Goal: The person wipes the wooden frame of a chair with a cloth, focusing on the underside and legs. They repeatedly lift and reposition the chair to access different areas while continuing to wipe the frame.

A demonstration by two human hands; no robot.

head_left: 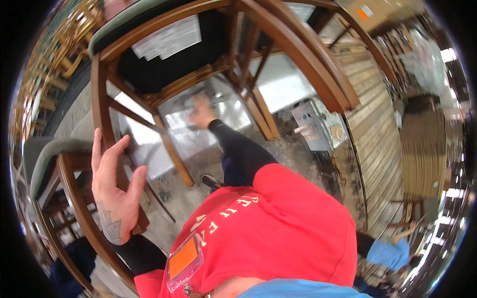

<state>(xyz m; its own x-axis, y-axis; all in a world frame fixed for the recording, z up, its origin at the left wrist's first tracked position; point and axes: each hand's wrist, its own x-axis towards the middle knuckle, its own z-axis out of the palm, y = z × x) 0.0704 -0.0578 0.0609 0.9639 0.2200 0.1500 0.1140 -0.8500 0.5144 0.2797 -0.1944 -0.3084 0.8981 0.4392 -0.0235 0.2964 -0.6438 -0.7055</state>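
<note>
A brown wooden chair with a green padded seat (149, 64) is seen tipped over a grey speckled floor (293, 154). The left hand (113, 191) is held open, fingers spread, just beside the chair's leg, gripping nothing. The right hand (201, 111) is stretched under the chair's frame; its grip cannot be told, being blurred.

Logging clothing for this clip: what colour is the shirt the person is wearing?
Red shirt with pale lettering, over black sleeves; the head view shows it clearly.

glossy wooden chair (298, 54), matt red cloth shirt (278, 223)
</note>
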